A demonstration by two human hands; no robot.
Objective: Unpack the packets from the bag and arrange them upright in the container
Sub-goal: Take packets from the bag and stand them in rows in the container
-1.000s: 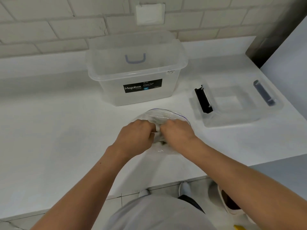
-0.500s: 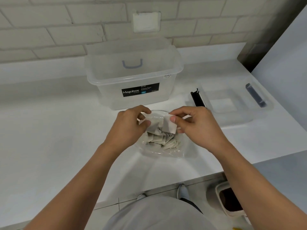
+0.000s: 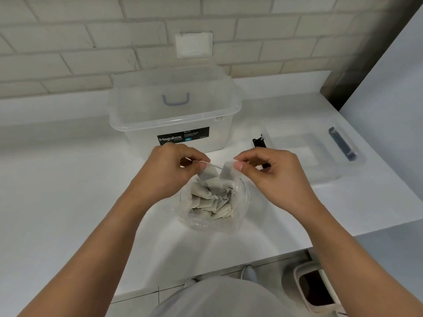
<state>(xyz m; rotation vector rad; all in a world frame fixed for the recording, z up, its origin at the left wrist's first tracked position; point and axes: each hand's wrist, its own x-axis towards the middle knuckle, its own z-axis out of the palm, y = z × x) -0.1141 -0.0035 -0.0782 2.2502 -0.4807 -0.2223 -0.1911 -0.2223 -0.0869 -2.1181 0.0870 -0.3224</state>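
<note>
Grey-white left packet [image 3: 209,173]: its upper corner is pinched between thumb and forefinger of the left hand [image 3: 169,170]. The other fingers are curled under and mostly hidden by the knuckles.
Right packet [image 3: 227,172]: this flat, squarish, matte sachet is pinched at its top edge by thumb and forefinger of the right hand [image 3: 272,175]. The remaining fingers are loosely curled.
Bag [image 3: 212,223]: clear, crinkled film is stood open on the counter [image 3: 68,191], just below both hands. Whether its thin rim is caught in either pinch cannot be made out.
Heap of packets [image 3: 212,200]: flat pale sachets are jumbled inside the bag, and their number cannot be told.
Container [image 3: 137,124]: a translucent plastic box with a rounded rim and a black "Megabox" label is set just behind the hands. Its lower front is partly covered by the left hand.
Lid [image 3: 320,154]: translucent plastic is laid to the right of the container. Its black clip [image 3: 259,143] is partly hidden by the right hand.
</note>
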